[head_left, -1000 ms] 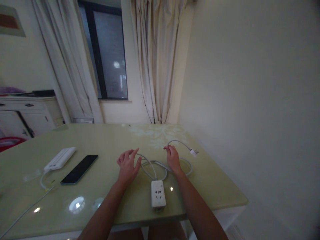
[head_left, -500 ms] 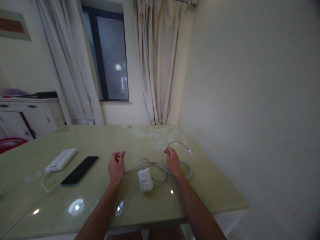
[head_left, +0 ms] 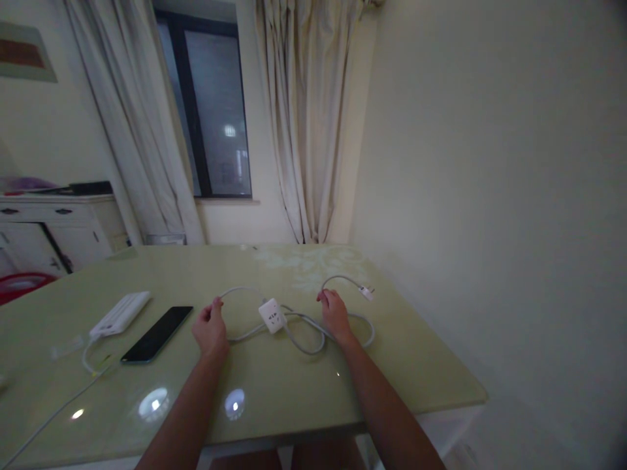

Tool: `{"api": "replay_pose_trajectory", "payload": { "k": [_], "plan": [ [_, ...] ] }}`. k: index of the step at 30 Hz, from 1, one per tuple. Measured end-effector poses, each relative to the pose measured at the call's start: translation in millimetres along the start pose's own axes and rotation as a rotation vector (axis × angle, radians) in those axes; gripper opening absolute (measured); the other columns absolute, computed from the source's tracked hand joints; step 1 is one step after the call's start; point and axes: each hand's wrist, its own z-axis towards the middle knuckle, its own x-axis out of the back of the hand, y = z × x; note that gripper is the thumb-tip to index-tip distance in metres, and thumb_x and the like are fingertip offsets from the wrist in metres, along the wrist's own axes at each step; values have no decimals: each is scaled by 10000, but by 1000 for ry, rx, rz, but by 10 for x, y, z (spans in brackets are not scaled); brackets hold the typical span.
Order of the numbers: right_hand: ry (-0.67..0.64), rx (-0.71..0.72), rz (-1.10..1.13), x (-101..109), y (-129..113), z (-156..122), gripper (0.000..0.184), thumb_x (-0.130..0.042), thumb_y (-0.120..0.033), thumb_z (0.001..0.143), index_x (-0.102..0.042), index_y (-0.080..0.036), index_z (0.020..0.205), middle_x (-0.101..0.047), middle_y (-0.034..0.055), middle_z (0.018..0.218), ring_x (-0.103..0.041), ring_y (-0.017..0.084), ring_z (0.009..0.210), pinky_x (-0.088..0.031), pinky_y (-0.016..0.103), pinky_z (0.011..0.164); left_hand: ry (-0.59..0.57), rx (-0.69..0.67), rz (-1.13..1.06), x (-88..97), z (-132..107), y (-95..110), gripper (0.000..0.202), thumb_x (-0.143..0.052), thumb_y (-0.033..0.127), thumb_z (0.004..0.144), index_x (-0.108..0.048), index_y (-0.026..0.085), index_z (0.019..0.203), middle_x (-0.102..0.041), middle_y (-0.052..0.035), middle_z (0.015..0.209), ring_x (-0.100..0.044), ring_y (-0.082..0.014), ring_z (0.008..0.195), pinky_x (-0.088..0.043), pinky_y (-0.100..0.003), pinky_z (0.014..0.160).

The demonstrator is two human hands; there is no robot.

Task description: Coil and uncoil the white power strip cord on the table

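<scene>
A grey-white power cord point(head_left: 306, 353) lies in loose loops on the table between my hands. My left hand point(head_left: 210, 329) pinches one stretch of it, which arcs over to a small white socket block point(head_left: 272, 315). The block is tilted, its socket face turned toward me. Farther right, my right hand point(head_left: 334, 312) is closed on another stretch of the cord. From there the cord curves up and right to a white two-pin plug point(head_left: 366, 292), which sticks out past the fingers.
A black smartphone point(head_left: 157, 334) lies left of my left hand. Beyond it is a white power bank point(head_left: 121, 313) with a short white cable. A thin cable point(head_left: 53, 412) runs to the near left edge of the glossy green table point(head_left: 392, 375). A wall point(head_left: 490, 228) borders the right side.
My left hand has moved left with its part of the cord. The socket block has shifted up and left and turned. My right hand and the plug have moved slightly left.
</scene>
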Motion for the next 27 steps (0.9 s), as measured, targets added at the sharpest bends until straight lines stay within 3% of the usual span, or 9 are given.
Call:
{"api": "replay_pose_trajectory", "payload": {
  "k": [8, 27],
  "plan": [
    [-57, 15, -30, -17, -31, -12, 298, -416, -286, 1006, -644, -218, 826, -642, 54, 894, -606, 183, 840, -413, 264, 775, 51, -17, 26, -4, 46, -45, 495, -508, 564, 823, -718, 134, 948, -588, -8, 684, -560, -183, 690, -481, -333, 690],
    [-100, 14, -47, -45, -40, -27, 297, -433, -269, 1010, -666, -221, 833, -633, 47, 900, -596, 172, 811, -398, 255, 753, 163, 22, 6, -16, 131, -90, 394, -424, 506, 871, -617, 167, 927, -523, 10, 723, -518, -155, 654, -489, -310, 645]
  ]
}}
